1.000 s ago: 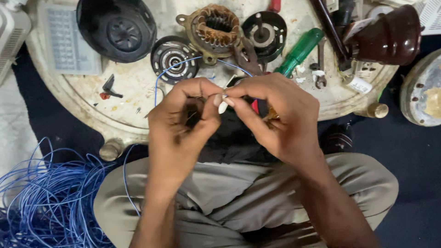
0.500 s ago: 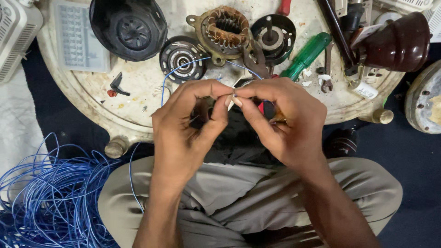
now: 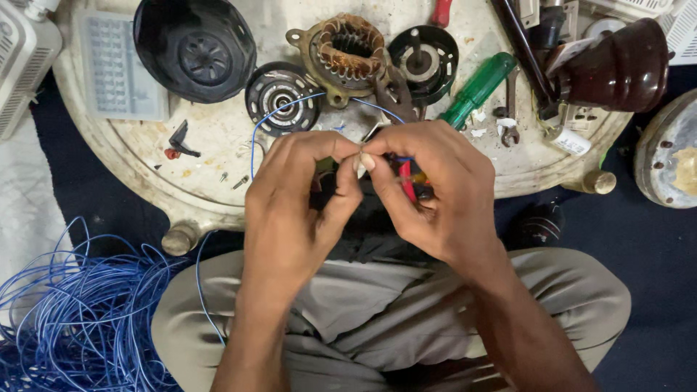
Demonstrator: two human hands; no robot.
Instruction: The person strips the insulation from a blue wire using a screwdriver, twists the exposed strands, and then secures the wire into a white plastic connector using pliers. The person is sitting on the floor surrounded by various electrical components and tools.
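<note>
Both hands meet over the near edge of a round, grubby white table (image 3: 218,138), thumbs and forefingers pinched tight together. The left hand (image 3: 294,196) and right hand (image 3: 428,192) nip the same spot, right where a thin blue wire (image 3: 270,120) ends. The fingers are closed down almost fully, with only the wire end between the tips. The right hand also has something red and black tucked under its fingers, probably a small tool (image 3: 406,181), but it's too hidden to say what.

The wire loops up from the fingertips across the table toward a copper-wound stator (image 3: 348,54), which sits well apart from the hands. Left of it is a black ribbed disc (image 3: 279,94), and further left a black bowl-shaped cover (image 3: 192,47). Another black round part (image 3: 425,58) sits right of the stator, with a green-handled screwdriver (image 3: 475,91) just beside it. A dark brown housing (image 3: 617,65) is at the far right. A big tangle of blue wire, the coil (image 3: 80,312), lies on the floor by the left knee.
</note>
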